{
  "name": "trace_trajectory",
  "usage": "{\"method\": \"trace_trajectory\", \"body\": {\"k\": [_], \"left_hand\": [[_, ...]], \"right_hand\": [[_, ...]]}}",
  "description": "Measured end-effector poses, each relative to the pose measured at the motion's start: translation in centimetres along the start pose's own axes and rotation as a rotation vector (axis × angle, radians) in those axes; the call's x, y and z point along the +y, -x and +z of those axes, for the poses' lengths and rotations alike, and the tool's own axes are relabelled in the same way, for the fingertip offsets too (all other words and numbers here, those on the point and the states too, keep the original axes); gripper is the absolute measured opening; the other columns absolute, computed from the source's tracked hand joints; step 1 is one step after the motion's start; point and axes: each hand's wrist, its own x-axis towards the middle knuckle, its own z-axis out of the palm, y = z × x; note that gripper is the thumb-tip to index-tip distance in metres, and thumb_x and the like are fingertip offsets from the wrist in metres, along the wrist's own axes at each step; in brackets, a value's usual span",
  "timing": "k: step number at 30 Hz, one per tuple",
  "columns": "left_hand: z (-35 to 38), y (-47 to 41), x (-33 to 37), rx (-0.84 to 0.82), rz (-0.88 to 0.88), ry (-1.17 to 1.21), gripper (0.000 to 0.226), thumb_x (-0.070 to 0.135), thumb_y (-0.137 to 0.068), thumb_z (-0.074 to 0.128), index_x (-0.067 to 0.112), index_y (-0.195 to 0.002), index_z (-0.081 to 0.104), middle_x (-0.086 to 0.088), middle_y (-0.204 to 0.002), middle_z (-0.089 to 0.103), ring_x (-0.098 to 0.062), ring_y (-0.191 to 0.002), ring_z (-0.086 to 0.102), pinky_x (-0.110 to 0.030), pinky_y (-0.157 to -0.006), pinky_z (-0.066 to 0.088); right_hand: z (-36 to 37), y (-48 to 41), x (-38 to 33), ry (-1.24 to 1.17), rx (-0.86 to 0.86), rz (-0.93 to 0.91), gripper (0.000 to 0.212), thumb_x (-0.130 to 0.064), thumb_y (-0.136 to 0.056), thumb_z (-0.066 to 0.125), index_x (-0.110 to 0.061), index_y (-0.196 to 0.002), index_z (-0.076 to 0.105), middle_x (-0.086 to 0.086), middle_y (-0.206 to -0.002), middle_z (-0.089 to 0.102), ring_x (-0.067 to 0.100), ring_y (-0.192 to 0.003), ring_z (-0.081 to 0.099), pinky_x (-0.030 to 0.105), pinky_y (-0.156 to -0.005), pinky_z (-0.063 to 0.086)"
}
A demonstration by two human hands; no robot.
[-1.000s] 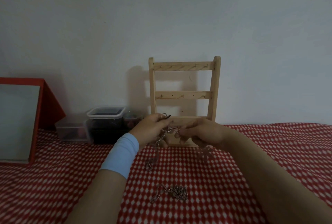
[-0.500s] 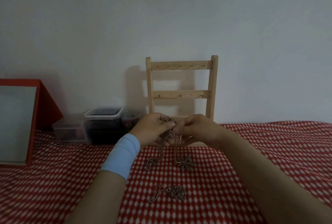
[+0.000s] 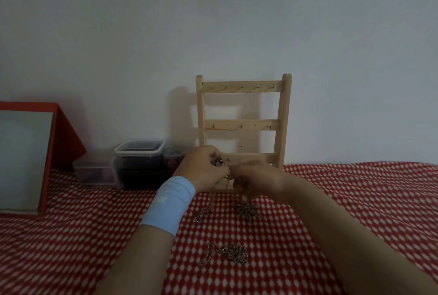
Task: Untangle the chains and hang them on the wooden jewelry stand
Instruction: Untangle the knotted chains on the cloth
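Hardly anything has shifted in the last half second. Both hands sit at the same spot, low in front of the wooden jewelry stand (image 3: 243,124). Against a second ago, the flower pendant (image 3: 246,210) now lies in plain view on the red checked cloth (image 3: 355,200).

The left hand (image 3: 203,169) and right hand (image 3: 256,176) almost touch. Each grip is narrow, its fingers curled and pinching the pendant chain (image 3: 208,208). The chain hangs from the fingers in thin strands down to the cloth. Which link each fingertip holds is too small to tell.

The chain looks light, limp and fine, so it will likely slide and re-knot if dragged, and a hard tug could snap a link. It seems best held close on either side of the knot and teased apart with slack. The pendant is the one heavy end and will swing when lifted. For hanging, hold the chain near its top loop.

- **Chain bundles:** two, the one in the hands and a loose chain heap (image 3: 225,253) nearer the person. How many chains each holds cannot be told.
- **Stand:** one, with three rails, about five hooks on the top rail and nothing hung yet.
- **Other things:** two plastic tubs (image 3: 139,152) and one red-framed panel (image 3: 23,159) at the left. The left wrist wears a blue wristband (image 3: 168,204).
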Motion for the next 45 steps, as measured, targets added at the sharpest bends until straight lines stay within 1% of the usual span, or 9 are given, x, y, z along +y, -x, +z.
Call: {"method": "trace_trajectory", "body": {"k": [5, 9, 13, 17, 25, 33, 37, 41, 45], "left_hand": [[0.7, -0.2, -0.1, 0.067, 0.175, -0.001, 0.015, 0.015, -0.089, 0.065, 0.025, -0.1, 0.065, 0.007, -0.095, 0.071, -0.003, -0.084, 0.066, -0.017, -0.076, 0.055], [0.5, -0.2, -0.1, -0.098, 0.022, 0.415, 0.015, 0.016, -0.096, 0.059, 0.023, -0.11, 0.059, -0.01, -0.103, 0.073, -0.02, -0.09, 0.072, -0.031, -0.082, 0.058], [0.3, 0.1, 0.1, -0.205, -0.119, 0.785, 0.019, 0.01, -0.096, 0.059, 0.011, -0.115, 0.059, -0.017, -0.1, 0.069, -0.02, -0.076, 0.069, -0.034, -0.067, 0.059], [-0.6, 0.3, -0.6, -0.278, -0.146, 0.904, 0.029, -0.002, -0.093, 0.057, 0.008, -0.12, 0.055, -0.009, -0.08, 0.069, -0.012, -0.065, 0.065, -0.024, -0.058, 0.055], [-1.4, 0.7, -1.0, -0.466, -0.267, 0.705, 0.023, 0.003, -0.095, 0.057, -0.001, -0.118, 0.06, -0.008, -0.085, 0.072, -0.016, -0.075, 0.068, -0.027, -0.066, 0.059], [-1.4, 0.8, -1.4, -0.469, -0.234, 0.757, 0.03, -0.01, -0.091, 0.057, 0.001, -0.119, 0.061, -0.016, -0.099, 0.072, -0.021, -0.085, 0.07, -0.031, -0.078, 0.06], [-1.2, 0.7, -0.8, -0.381, -0.223, 0.686, 0.027, -0.001, -0.088, 0.067, 0.002, -0.115, 0.064, -0.019, -0.096, 0.073, -0.022, -0.082, 0.071, -0.034, -0.077, 0.061], [-1.2, 0.5, -0.7, -0.311, -0.225, 0.543, 0.02, 0.008, -0.088, 0.07, 0.006, -0.107, 0.068, -0.014, -0.094, 0.076, -0.026, -0.087, 0.074, -0.038, -0.083, 0.06], [-0.9, 0.4, -0.5, -0.286, -0.216, 0.475, 0.015, 0.011, -0.088, 0.071, 0.008, -0.102, 0.068, -0.009, -0.087, 0.077, -0.023, -0.083, 0.075, -0.036, -0.078, 0.061]], "right_hand": [[-0.3, 0.2, -0.4, 0.034, 0.014, -0.017, 0.024, -0.032, -0.104, 0.046, -0.012, -0.094, 0.056, -0.003, -0.061, 0.041, 0.011, -0.052, 0.038, 0.033, -0.061, 0.044], [-1.1, 1.2, -0.9, 0.101, 0.062, -0.091, 0.032, -0.045, -0.097, 0.062, -0.015, -0.1, 0.073, -0.008, -0.059, 0.044, 0.007, -0.054, 0.038, 0.023, -0.055, 0.039], [-1.1, 1.2, -1.1, 0.075, 0.105, -0.198, 0.022, -0.034, -0.092, 0.074, -0.013, -0.086, 0.078, -0.002, -0.067, 0.055, 0.008, -0.059, 0.044, 0.023, -0.06, 0.043], [-1.2, 0.8, -0.7, -0.04, 0.139, -0.193, 0.02, -0.033, -0.094, 0.071, -0.016, -0.096, 0.082, -0.009, -0.063, 0.056, 0.007, -0.061, 0.047, 0.029, -0.072, 0.046], [-0.8, 0.7, -0.6, 0.088, 0.229, -0.133, 0.022, -0.033, -0.098, 0.066, -0.023, -0.081, 0.077, -0.018, -0.053, 0.06, 0.009, -0.065, 0.05, 0.026, -0.065, 0.046], [-1.2, 0.2, -0.4, 0.446, 0.338, -0.191, 0.007, -0.029, -0.089, 0.076, -0.027, -0.094, 0.071, -0.014, -0.091, 0.069, 0.002, -0.086, 0.065, 0.013, -0.068, 0.047], [-0.8, 0.6, -1.1, 0.305, 0.255, -0.234, 0.026, -0.049, -0.086, 0.075, -0.023, -0.083, 0.079, -0.003, -0.078, 0.075, 0.0, -0.06, 0.061, 0.016, -0.058, 0.049], [-0.9, 0.6, -0.9, 0.343, 0.241, -0.257, 0.009, -0.027, -0.086, 0.081, -0.019, -0.087, 0.083, -0.011, -0.067, 0.074, 0.002, -0.055, 0.061, 0.02, -0.059, 0.054], [-1.1, 0.7, -0.8, 0.355, 0.257, -0.246, 0.014, -0.029, -0.089, 0.077, -0.017, -0.083, 0.081, -0.012, -0.064, 0.073, 0.002, -0.053, 0.061, 0.02, -0.057, 0.052]]}}
